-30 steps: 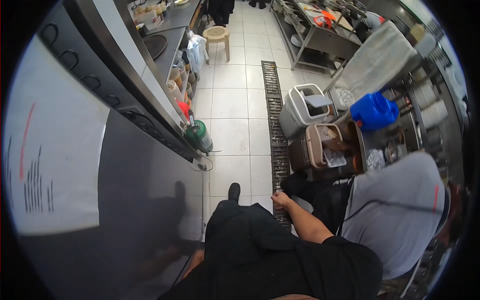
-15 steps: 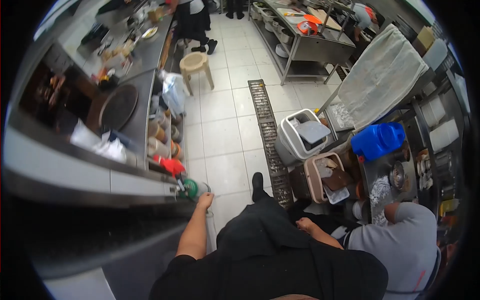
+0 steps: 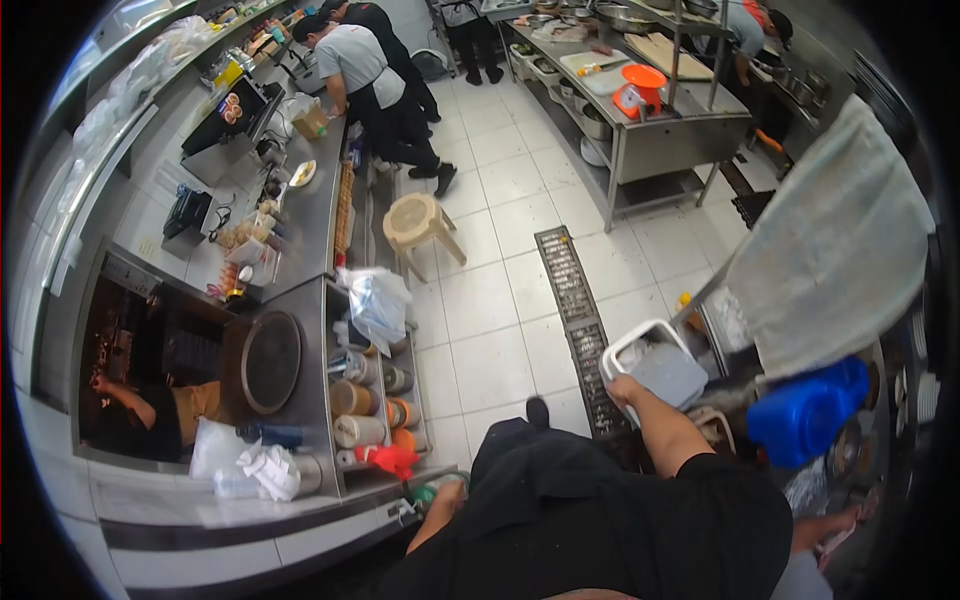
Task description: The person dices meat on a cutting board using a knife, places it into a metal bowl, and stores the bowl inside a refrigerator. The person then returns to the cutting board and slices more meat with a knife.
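Note:
My right hand [image 3: 624,388] reaches forward and is closed at the near left corner of a white-rimmed bin [image 3: 648,331]. A grey lid-like panel [image 3: 672,376] sits within the rim, beside my fingers. Low on the left, my left hand [image 3: 453,492] is curled next to a green object [image 3: 424,495], at the end of the counter. Its fingers are partly hidden, so what they hold cannot be made out. A red plastic bag [image 3: 390,458] lies just above the green object.
A floor drain grate [image 3: 575,290] runs ahead of me, left of the bin. A beige stool [image 3: 418,220] stands on the tiles. To the right are a blue jerrycan [image 3: 808,412] and a hanging cloth [image 3: 845,260]. Co-workers [image 3: 362,75] stand at the left counter; another person sits close at my right.
My right hand has moved from near my lap forward to the bin's rim. My left hand stays by the green object. The view has shifted, showing more of the left counter.

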`<state>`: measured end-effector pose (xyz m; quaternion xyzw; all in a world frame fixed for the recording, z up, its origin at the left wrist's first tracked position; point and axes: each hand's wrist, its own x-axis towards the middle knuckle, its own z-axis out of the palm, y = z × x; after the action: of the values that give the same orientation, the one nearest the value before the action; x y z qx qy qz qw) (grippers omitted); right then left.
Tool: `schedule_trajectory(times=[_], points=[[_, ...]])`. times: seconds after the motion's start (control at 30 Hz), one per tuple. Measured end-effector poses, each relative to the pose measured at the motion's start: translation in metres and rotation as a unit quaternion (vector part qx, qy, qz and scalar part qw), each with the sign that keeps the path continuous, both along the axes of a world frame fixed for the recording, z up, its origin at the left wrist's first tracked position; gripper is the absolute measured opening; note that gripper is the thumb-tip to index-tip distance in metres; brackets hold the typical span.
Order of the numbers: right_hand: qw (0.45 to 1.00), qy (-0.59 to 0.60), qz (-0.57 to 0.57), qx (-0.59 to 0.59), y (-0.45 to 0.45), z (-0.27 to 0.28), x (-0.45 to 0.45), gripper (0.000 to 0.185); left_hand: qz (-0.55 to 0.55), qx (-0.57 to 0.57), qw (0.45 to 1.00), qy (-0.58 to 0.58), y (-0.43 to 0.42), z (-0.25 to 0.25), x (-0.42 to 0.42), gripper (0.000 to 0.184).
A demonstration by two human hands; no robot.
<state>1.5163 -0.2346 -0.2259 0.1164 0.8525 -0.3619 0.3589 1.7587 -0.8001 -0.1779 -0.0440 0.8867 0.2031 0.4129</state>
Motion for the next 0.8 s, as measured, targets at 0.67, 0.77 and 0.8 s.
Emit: schedule_trajectory(times=[0.67,0.77,0.8], points=[[0.965,-0.218,-0.129,0.07,0.126,-0.026,-0.341,0.038,0.385,0.164,0.908,-0.007,0.08,-0.03,-0.678,0.039],[0.984,-0.173,-0.051,-0.011,0.173,-0.093,-0.378,0.04,0.342,0.211,0.912,0.077,0.11,-0.003,-0.806,0.042],[0.958,-0.223,-0.176,0.033,0.155,-0.042,-0.422,0.043,0.357,0.208,0.909,0.064,0.121,-0.001,-0.836,0.043]])
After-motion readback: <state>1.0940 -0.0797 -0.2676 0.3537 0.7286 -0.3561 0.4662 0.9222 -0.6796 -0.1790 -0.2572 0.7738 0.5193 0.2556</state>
